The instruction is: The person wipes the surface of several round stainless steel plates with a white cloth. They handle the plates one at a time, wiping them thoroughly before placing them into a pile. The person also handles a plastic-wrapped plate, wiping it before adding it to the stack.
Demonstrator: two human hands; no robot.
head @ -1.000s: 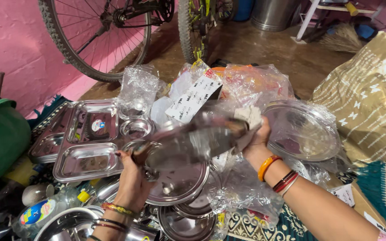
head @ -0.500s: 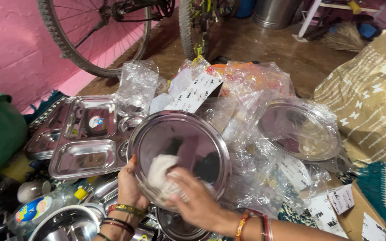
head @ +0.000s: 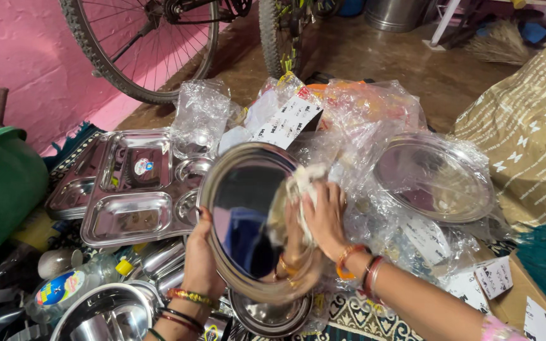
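Landmark: round steel plate (head: pixel 254 221), held tilted on edge at frame centre, its mirror face turned toward the camera.

Risks, as judged from this frame:
- Plate is supported at one rim point only, while the other hand pushes on its face. A hard push could twist it out of the grip; it would land on the steel bowl (head: pixel 272 312) directly beneath the plate or on the patterned mat (head: pixel 355 312) just right of that bowl, with a likely dent or scratch.
- Loose clear plastic wrap (head: pixel 374 189) is heaped just right of the plate, touching the wiping wrist. It could snag the cloth or drag across the face.
- Compartment trays (head: pixel 134 189) stacked just left of the plate; a swing that way would knock rim against rim.
- Wrapped plate (head: pixel 434 180), farther right, sits well apart, so the risk there is low.

Hand pose:
- Left hand (head: pixel 202 256) comes up from below the plate, fingers curled round its lower-left rim, clamped on it. Bangles at the wrist.
- Right hand (head: pixel 325 215) reaches in from the lower right, palm toward the plate's face, closed on a bunched white cloth (head: pixel 301 186) pressed against the upper right of the plate. The mirror surface shows the fingers in reflection.
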